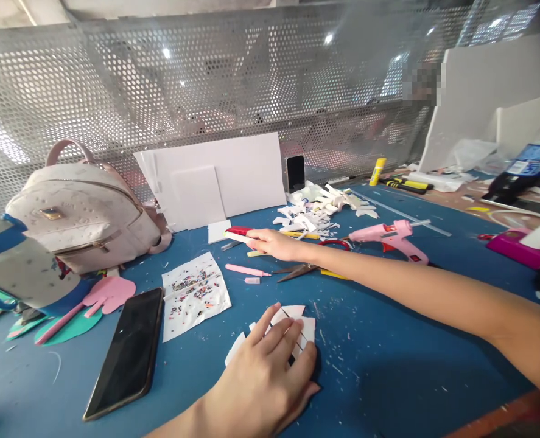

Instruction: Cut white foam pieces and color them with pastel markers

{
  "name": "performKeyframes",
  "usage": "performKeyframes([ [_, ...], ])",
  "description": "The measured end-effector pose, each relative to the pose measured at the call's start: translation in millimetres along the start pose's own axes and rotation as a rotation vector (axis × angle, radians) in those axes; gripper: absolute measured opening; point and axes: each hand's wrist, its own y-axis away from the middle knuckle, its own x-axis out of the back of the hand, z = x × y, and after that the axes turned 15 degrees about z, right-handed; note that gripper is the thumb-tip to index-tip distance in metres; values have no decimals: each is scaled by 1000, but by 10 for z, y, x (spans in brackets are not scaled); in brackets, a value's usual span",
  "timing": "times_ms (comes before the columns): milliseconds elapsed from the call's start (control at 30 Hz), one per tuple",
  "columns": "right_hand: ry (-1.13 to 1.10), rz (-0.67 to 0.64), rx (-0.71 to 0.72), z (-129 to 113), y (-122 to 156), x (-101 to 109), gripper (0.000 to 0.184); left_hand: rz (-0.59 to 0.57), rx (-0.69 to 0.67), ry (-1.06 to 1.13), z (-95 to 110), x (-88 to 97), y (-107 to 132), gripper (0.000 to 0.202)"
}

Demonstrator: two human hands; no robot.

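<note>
My left hand (270, 365) lies with fingers spread over white card or foam pieces (308, 328) marked with dark lines, its fingertips touching them on the blue table. My right hand (274, 243) reaches across the table, palm down, fingers closed on the end of a slim red-and-white object (238, 232) whose kind I cannot make out. Under my right wrist, scissors (297, 271) lie with blades open and red handles partly hidden by the forearm. A pink pen (246, 269) and its loose cap (252, 280) are just in front of that hand.
A black phone (126, 353) and a speckled paper sheet (196, 292) lie left. Behind are a backpack (82, 207), white boards (251, 176) and heaped white scraps (315, 210). A pink glue gun (392, 237) and yellow glue stick (377, 171) are right. Perforated metal panels (233, 79) border the back.
</note>
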Motion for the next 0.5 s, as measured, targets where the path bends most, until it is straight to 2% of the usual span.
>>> performKeyframes([
  [133, 3, -23, -5, -28, 42, 20, 22, -9, 1, 4, 1, -6, 16, 33],
  [333, -39, -135, 19, -94, 21, 50, 28, -26, 4, 10, -13, -9, 21, 34],
  [500, -60, 19, 100, -220, -72, 155, 24, -19, 6, 6, -6, 6, 12, 32],
])
